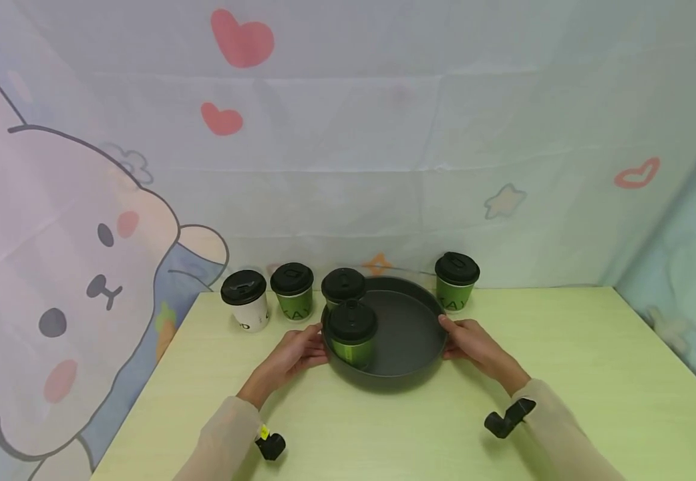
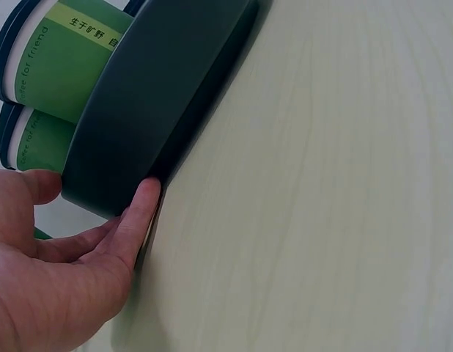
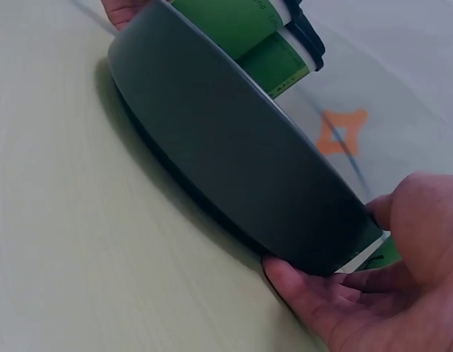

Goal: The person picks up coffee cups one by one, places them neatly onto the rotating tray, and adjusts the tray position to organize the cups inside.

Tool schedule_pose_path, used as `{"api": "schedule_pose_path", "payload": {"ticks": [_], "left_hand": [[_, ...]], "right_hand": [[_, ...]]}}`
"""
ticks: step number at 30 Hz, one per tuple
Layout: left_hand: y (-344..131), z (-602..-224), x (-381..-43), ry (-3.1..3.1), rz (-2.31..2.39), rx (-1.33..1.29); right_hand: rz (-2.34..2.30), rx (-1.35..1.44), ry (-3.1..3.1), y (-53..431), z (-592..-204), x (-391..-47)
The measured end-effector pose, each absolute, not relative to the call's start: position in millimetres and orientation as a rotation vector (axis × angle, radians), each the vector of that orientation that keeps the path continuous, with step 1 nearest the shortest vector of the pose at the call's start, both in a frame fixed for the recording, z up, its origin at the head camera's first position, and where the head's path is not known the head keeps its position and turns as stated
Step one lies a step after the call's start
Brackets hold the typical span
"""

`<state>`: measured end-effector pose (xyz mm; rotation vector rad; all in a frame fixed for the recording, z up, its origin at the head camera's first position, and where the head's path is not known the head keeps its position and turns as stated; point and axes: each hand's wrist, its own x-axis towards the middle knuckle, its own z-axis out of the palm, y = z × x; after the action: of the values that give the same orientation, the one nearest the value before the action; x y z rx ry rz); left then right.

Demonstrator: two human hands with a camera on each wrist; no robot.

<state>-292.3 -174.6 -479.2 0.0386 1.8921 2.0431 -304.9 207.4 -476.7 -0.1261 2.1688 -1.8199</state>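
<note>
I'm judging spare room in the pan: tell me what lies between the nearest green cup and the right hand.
In the head view, only the pan, bare inside there, lies between the green cup and the right hand.

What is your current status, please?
Left grip and right grip holding opposite sides of round dark-grey pan. Two black-lidded green paper cups inside. Another black-lidded green cup close by right grip.

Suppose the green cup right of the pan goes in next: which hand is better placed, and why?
Probably the right hand: it grips the right side of the pan, and that green cup stands just beyond. The left hand grips the opposite side, farther off.
</note>
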Motion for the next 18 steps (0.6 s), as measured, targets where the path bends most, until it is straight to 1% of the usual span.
{"api": "schedule_pose_path", "payload": {"ticks": [5,11,18], "left_hand": [[-174.4,-478.6,-292.6,1.896,2.044,0.027],[-174.0,-478.6,-293.6,1.892,2.05,0.02],[-174.4,-478.4,-293.1,1.892,2.045,0.05]], "right_hand": [[-1.826,-0.138,2.127,209.8,-476.2,-300.6],[-1.77,-0.24,2.08,217.1,-475.3,-294.1],[-1.71,-0.294,2.027,222.2,-475.3,-285.1]]}}
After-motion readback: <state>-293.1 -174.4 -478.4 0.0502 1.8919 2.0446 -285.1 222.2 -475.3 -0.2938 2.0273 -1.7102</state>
